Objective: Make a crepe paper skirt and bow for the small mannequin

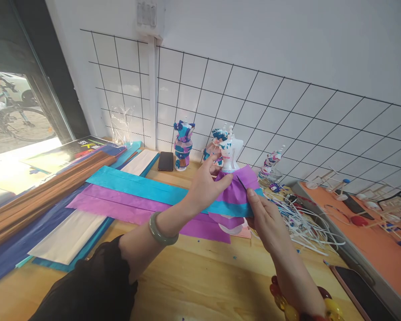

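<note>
A small white dress form [233, 154] stands upright on the table, wrapped below the waist in purple crepe-like paper [249, 176] with a blue band [230, 207] across it. My left hand [209, 180] is closed around the form's waist, its thumb pressing the purple paper at the front. In my right hand [262, 214], a thin dark pointed tool [242, 183] sticks out between thumb and fingers, its tip against the purple paper. The rest of that tool is hidden, so its kind is unclear. My right fingers are also at the edge of the blue band.
Long blue [137, 185] and purple paper strips [120, 204] lie to the left, near folded brown paper [53, 189]. Behind stand a decorated dress form [183, 147] and a phone [165, 161]. White strips [304, 223] pile up at right, beside an orange tray [341, 218] and another phone [362, 292].
</note>
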The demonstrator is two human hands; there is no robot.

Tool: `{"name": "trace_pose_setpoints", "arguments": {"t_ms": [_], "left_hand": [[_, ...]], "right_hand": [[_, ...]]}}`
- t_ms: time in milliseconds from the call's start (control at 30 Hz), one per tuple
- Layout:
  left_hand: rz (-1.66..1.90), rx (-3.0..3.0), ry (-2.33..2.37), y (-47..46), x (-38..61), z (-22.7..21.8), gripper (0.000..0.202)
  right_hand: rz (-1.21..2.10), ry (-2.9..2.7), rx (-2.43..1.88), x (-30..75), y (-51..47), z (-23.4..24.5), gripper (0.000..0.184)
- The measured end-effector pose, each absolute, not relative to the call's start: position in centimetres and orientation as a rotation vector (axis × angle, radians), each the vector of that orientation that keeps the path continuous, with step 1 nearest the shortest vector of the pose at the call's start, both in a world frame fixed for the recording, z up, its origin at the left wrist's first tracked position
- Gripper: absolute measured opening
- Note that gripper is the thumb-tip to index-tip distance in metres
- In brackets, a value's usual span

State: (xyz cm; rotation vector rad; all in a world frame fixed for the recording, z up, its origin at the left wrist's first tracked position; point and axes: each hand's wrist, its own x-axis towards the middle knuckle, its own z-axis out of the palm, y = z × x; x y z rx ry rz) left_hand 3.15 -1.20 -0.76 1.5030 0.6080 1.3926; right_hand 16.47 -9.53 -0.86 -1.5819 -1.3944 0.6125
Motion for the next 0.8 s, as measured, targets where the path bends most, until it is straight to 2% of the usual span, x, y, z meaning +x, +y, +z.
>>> {"name": "trace_pose_setpoints", "arguments": {"t_ms": [600, 800], "left_hand": [[1.476, 1.571, 0.654, -1.43, 3.05, -0.62, 0.058], [1.494, 1.539, 0.624, -1.35, 2.73, -0.27, 0.055]], "right_hand": [[0.588, -1.430, -1.552, 16.27, -9.78, -0.59, 0.046], [0.679, -1.453, -1.549, 16.79, -9.88, -0.21, 0.045]]}}
